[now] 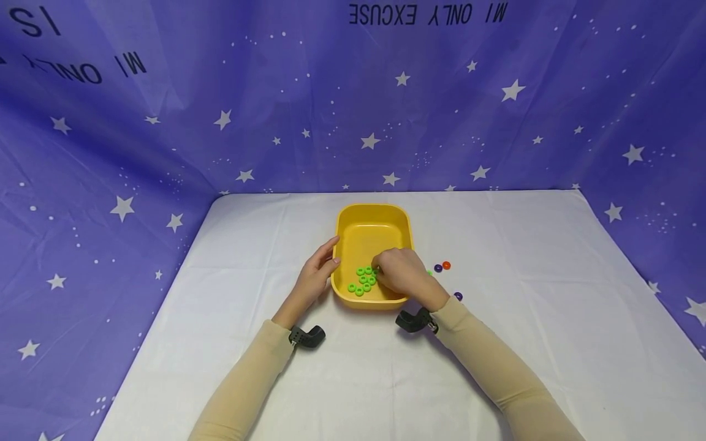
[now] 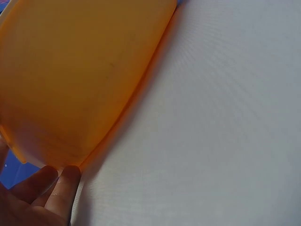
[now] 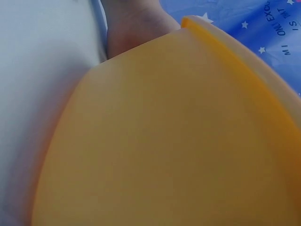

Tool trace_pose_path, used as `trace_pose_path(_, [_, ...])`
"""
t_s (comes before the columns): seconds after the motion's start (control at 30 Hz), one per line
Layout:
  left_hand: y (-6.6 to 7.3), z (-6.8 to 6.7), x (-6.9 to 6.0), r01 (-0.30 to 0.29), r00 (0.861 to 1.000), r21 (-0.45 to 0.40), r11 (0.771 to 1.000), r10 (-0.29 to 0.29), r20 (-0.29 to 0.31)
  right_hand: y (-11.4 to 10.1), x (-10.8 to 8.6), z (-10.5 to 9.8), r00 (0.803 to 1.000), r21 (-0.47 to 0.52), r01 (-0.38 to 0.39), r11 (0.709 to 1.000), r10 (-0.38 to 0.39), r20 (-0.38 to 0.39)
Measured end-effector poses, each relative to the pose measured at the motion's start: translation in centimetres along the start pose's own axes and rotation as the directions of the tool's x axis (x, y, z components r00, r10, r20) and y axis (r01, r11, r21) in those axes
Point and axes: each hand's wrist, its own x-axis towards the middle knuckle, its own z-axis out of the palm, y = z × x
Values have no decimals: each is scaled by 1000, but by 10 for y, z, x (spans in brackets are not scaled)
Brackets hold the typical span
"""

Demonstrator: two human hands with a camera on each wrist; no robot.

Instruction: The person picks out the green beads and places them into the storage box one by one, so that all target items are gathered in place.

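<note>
A yellow tray (image 1: 371, 234) stands on the white tabletop in the head view. Several small green rings (image 1: 363, 280) lie in its near left part. The left hand (image 1: 315, 274) rests against the tray's left side, fingers mostly straight; in the left wrist view, fingertips (image 2: 70, 174) touch the outer wall. Over the tray's right side reaches the right hand (image 1: 401, 271), its fingers bent down beside the green rings. Its fingertips are hidden, so whether they pinch a ring does not show. The right wrist view shows mostly the tray wall (image 3: 155, 132) in front of part of the hand.
To the right of the tray lie a purple ring (image 1: 438, 268), an orange ring (image 1: 447, 265) and another purple ring (image 1: 458, 296) by the right wrist. A green ring (image 1: 429, 272) shows partly beside the right hand. A purple star-patterned cloth (image 1: 331, 122) hangs behind the table.
</note>
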Motion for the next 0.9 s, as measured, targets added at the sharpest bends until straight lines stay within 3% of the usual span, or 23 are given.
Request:
trace_pose_path(0.57, [-1, 1, 0, -11, 1000, -1, 1000, 11, -9, 1, 0, -6, 1000, 122, -23, 992, 23, 1])
trace_pose_path(0.73, [-1, 1, 1, 7, 1000, -3, 1000, -7, 4, 7, -3, -16, 1000, 278, -1, 961, -5, 19])
trace_pose_path(0.9, [-2, -1, 1, 4, 1000, 7, 1000, -4, -6, 20, -14, -33, 996, 368, 68, 927, -40, -84])
